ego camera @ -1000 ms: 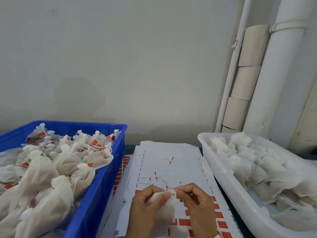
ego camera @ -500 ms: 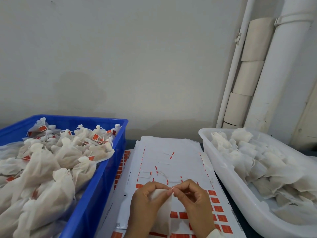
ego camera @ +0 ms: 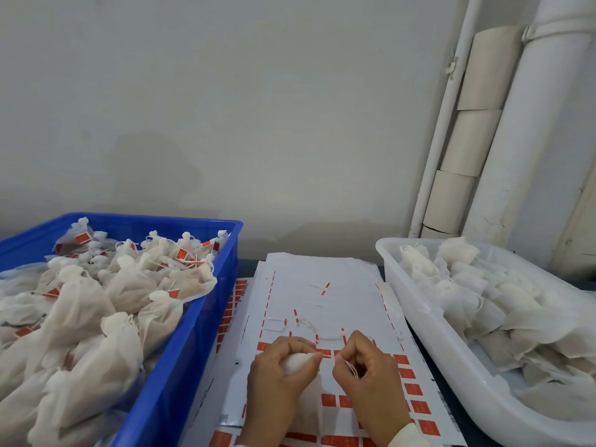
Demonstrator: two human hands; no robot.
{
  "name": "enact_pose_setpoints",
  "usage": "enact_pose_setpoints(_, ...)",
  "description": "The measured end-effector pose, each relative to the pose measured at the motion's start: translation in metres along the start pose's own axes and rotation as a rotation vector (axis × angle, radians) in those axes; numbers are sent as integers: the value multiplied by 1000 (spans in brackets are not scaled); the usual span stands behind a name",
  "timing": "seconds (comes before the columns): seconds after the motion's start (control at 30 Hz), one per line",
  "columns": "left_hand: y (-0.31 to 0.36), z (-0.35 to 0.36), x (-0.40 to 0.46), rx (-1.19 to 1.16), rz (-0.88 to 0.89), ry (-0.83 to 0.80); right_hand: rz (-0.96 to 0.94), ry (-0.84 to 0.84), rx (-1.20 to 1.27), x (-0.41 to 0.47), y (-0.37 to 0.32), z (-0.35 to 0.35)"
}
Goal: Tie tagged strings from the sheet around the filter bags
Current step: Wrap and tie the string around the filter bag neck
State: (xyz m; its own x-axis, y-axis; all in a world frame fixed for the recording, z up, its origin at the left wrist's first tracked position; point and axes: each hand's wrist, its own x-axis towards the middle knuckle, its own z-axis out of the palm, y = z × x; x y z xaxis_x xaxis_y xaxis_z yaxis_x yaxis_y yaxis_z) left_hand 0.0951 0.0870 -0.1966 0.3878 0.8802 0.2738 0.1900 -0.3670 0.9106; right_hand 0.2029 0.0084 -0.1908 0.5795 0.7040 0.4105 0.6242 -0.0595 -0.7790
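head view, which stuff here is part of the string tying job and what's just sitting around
Part of the job:
filter bag gripped by left hand
string pinched by right hand
tag sheet
blue crate of tied bags
white tub of untied bags

Just there:
cardboard rolls
white pipe

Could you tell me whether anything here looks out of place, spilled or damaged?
Nothing stands out. Tied bags fill the blue crate, untied bags lie in the white tub, and the tag sheet lies flat between them. The left hand holds a filter bag; the right hand pinches a string.
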Motion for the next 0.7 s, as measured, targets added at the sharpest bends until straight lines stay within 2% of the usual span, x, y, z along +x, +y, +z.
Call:
enact_pose_setpoints(0.33, -5, -1, 1, -43, -53, 22, 72, 107, -194, 6, 7, -10)
enact_pose_setpoints(0.47, -5, 0, 1, -39, -29, 49, 117, 77, -242, 6, 6, -7)
enact_pose_setpoints(0.6, -7, -3, 2, -64, -21, 63, 115, 85, -192, 6, 8, -7)
enact_pose_setpoints(0.7, -8, -4, 4, -74, -51, 42, 158, 62, -50, 6, 11, -7)
